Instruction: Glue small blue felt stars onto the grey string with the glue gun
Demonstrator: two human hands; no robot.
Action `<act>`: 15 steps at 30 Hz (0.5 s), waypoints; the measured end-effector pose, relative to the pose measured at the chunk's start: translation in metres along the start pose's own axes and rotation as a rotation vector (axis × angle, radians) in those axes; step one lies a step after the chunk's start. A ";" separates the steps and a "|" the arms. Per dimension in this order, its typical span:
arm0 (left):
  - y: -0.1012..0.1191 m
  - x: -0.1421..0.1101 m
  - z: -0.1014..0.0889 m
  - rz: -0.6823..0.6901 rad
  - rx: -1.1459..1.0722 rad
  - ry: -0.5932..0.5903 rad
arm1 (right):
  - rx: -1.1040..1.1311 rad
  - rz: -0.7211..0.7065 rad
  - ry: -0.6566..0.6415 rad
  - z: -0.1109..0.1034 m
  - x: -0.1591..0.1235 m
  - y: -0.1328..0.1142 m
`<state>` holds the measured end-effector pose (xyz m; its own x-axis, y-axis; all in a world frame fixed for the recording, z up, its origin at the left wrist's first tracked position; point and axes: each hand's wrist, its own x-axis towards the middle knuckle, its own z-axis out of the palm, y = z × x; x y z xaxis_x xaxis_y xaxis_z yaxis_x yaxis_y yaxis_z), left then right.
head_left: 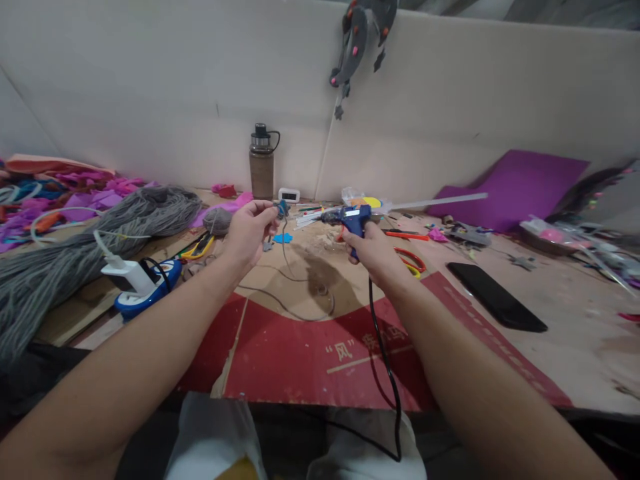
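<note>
My left hand (253, 230) is closed, pinching a small dark blue felt piece (283, 209) with a grey yarn (285, 250) trailing down from it to the cardboard. A little grey star shape (267, 246) hangs just below those fingers. Wrapped in my right hand (373, 250) is a blue hot glue gun (356, 217). Its nozzle points left toward the felt piece, with a gap between them. A long clear glue stick (440, 202) sticks out of its back, and a black cord (383, 347) runs down to my lap. On the table beyond lies a bright blue felt cutout (283, 238).
Left are a grey yarn bundle (150, 213), a power strip (137, 303) with a white charger (129, 277), and yellow scissors (199, 248). A bottle (261, 167) stands behind. Right are red-handled scissors (411, 260), a black phone (495, 297) and purple felt (525, 190). Red-printed cardboard (300, 360) covers the front.
</note>
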<state>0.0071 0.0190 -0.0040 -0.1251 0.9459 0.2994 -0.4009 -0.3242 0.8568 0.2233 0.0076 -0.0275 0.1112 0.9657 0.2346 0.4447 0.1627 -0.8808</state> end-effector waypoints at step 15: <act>-0.009 -0.019 0.009 0.172 0.380 -0.075 | 0.430 -0.256 -0.101 0.036 -0.019 -0.024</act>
<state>0.0211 0.0039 -0.0132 -0.0891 0.8787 0.4689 -0.0152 -0.4720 0.8815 0.1785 -0.0069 -0.0257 -0.0493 0.8953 0.4427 0.0378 0.4445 -0.8950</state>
